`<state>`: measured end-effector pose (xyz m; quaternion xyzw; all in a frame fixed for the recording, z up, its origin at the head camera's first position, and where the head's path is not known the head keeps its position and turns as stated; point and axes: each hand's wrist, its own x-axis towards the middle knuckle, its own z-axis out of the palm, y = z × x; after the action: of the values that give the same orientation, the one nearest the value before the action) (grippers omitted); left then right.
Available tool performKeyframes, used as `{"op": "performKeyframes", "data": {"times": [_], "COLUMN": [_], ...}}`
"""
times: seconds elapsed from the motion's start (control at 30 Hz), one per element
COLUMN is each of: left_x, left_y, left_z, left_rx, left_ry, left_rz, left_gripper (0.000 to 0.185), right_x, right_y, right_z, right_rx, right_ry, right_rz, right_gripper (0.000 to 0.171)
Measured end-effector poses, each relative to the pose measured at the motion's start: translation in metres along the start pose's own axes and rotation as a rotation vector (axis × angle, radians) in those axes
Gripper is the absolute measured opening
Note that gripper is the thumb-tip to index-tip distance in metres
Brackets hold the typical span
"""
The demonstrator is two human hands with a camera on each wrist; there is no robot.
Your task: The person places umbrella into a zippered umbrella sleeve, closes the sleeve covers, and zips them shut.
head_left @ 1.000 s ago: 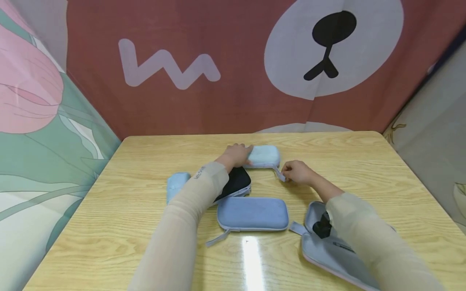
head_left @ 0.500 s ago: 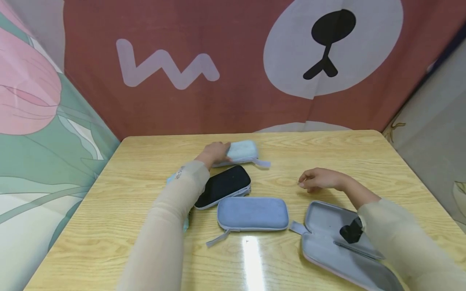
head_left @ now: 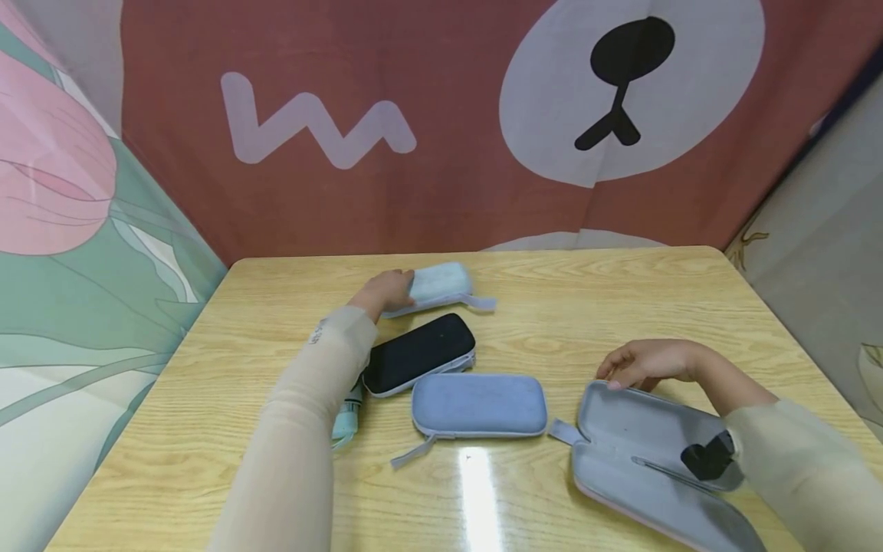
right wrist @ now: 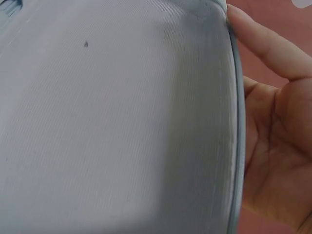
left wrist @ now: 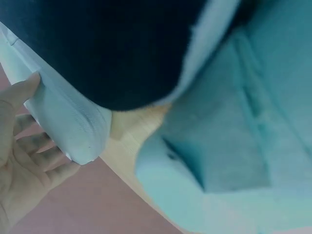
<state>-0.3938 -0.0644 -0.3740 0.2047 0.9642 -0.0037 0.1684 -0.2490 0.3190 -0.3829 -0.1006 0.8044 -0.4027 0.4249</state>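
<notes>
My left hand [head_left: 395, 287] holds the left end of a pale blue zip case [head_left: 438, 284] at the far middle of the wooden table [head_left: 621, 291]. In the left wrist view the thumb and fingers [left wrist: 46, 158] lie either side of that case's end [left wrist: 63, 122]. My right hand [head_left: 631, 369] hovers with relaxed fingers at the far rim of an open grey case [head_left: 621, 425]. The right wrist view shows one finger [right wrist: 265, 41] against that rim, beside the grey lining [right wrist: 112, 122].
A black case [head_left: 421, 351] and a closed blue case [head_left: 479, 404] with a strap lie mid-table. A teal object [head_left: 345, 410] lies under my left forearm. A small black thing [head_left: 707, 460] sits over the open case, by my right sleeve. Printed cloth walls stand behind and to the left.
My left hand slid the pale blue case to the left. My right hand let go of its strap and drew back to the open grey case's rim.
</notes>
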Motion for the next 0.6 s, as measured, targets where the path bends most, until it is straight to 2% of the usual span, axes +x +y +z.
{"op": "performKeyframes", "data": {"times": [0.23, 0.6], "left_x": [-0.002, -0.006], "left_y": [-0.010, -0.020], "left_z": [0.003, 0.008], "left_rx": [0.005, -0.032], "left_ry": [0.010, 0.039], "left_rz": [-0.017, -0.050], "left_gripper": [0.064, 0.064], "right_x": [-0.005, -0.009], "right_y": [0.004, 0.000], "right_z": [0.000, -0.006], "right_rx": [-0.002, -0.071], "right_ry": [-0.056, -0.022], "right_rz": [-0.076, -0.059], "right_gripper": [0.026, 0.023]}}
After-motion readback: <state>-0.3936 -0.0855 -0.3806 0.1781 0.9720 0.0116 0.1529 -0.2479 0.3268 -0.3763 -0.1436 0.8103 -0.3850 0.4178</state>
